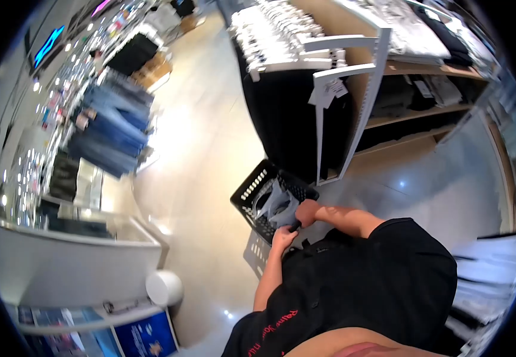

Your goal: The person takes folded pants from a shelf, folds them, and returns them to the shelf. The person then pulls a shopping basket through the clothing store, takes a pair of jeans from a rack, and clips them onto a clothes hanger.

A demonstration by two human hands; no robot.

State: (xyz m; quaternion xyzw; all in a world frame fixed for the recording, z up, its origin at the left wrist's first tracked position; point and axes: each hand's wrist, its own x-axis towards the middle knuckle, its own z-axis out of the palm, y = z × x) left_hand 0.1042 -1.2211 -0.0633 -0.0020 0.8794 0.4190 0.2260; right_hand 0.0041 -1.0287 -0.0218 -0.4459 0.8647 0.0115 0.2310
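Note:
A black plastic shopping basket (247,195) with slotted walls hangs in front of my body, above the floor. Inside it lies a grey-blue garment (281,201), and some pale, thin curved pieces show beside it that I cannot make out. My left hand (284,237) is closed around the basket's dark handle (295,226) at its near end. Just beyond it, my right hand (307,212) is closed at the same handle, its fingers partly hidden.
Black trousers (287,113) hang on a rack ahead, beside a white metal frame (365,113) and shelves of folded clothes (415,35). Jeans (112,122) hang on the left. A white counter (85,262) and a white cylinder (164,288) stand nearer, left of the pale floor aisle (192,149).

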